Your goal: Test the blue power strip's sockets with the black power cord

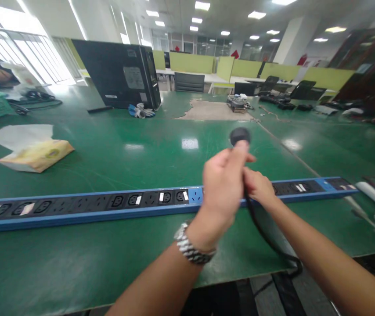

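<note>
The left hand (222, 186) blurs and hides part of the blue power strip (108, 204); the black plug (239, 136) above it is perhaps too smeared to read.

green table (115, 149) | yellow-green partitions (190, 62) | windows (26, 52) left | ceiling lights (202, 5) on

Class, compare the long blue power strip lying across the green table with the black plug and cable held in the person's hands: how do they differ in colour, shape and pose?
The power strip has a blue frame with a dark socket face; the plug is all black. The power strip is long, straight and rigid; the plug is a small rounded head on a bending cable. The power strip lies flat on the table; the plug is lifted above it by the left hand, with the right hand on the cable. Both are mains fittings.
</note>
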Demonstrator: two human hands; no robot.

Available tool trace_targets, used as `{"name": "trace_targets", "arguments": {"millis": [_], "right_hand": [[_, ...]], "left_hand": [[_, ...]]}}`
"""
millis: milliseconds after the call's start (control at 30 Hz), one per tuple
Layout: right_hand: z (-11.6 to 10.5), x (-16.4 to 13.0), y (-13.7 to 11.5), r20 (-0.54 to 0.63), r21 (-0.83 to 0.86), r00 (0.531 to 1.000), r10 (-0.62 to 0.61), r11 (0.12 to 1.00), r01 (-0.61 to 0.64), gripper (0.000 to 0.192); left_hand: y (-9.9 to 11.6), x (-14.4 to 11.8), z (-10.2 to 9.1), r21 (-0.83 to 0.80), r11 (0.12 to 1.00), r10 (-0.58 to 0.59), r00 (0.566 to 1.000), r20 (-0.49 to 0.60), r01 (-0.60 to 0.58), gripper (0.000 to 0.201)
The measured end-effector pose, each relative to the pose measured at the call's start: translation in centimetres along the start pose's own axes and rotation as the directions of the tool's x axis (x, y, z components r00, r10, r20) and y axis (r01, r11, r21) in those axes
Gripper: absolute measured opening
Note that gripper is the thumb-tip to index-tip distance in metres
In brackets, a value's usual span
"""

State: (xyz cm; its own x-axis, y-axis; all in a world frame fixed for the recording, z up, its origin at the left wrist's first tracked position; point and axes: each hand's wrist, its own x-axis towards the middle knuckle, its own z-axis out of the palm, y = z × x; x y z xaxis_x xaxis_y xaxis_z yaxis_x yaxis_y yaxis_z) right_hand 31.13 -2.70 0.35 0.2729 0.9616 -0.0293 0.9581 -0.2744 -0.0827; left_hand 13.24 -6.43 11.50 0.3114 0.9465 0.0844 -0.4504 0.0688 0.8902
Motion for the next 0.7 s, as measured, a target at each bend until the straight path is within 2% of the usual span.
{"name": "trace_targets", "arguments": {"millis": [67,133,200,300,467,600,667,700], "right_hand": [[-0.2,0.4,-0.2,-0.017,0.008,1.0,0.016,1.0,-0.016,0.062],[-0.2,0.6,-0.2,-0.03,0.017,0.999,0.023,1.0,-0.022,0.063],[0.0,0.7,-0.2,-0.044,0.02,0.999,0.017,1.0,-0.016,0.063],[0.0,0.6,-0.2,-0.059,0.023,0.998,0.006,1.0,-0.005,0.062],[-0.3,0.3,-0.4,-0.026,0.028,1.0,-0.004,1.0,0.005,0.063],[-0.3,0.3,-0.5,-0.025,0.024,0.999,0.02,1.0,-0.02,0.065],[-0.3,0.3,-0.4,-0.019,0.022,0.999,0.038,0.999,-0.037,0.066],[-0.3,0.3,-0.4,-0.014,0.021,0.999,0.044,0.999,-0.044,0.066]], "left_hand": [[-0.5,-1.2,-5.0,0.103,0.99,-0.079,0.984,-0.162,0.097,0.038],[-2.0,-2.6,-9.2,0.23,0.949,-0.137,0.939,-0.317,0.216,0.042],[-3.9,-3.6,-11.4,0.28,0.91,-0.192,0.909,-0.371,0.306,0.045],[-5.9,-3.9,-11.4,0.307,0.884,-0.25,0.911,-0.328,0.353,0.046],[-6.7,-2.5,-10.5,0.302,0.858,-0.328,0.896,-0.299,0.415,0.047],[-7.5,-2.5,-10.8,0.37,0.844,-0.277,0.907,-0.316,0.387,0.046],[-7.3,-2.9,-10.2,0.376,0.873,-0.195,0.928,-0.318,0.312,0.046],[-6.7,-3.1,-9.7,0.37,0.898,-0.128,0.947,-0.296,0.237,0.045]]}}
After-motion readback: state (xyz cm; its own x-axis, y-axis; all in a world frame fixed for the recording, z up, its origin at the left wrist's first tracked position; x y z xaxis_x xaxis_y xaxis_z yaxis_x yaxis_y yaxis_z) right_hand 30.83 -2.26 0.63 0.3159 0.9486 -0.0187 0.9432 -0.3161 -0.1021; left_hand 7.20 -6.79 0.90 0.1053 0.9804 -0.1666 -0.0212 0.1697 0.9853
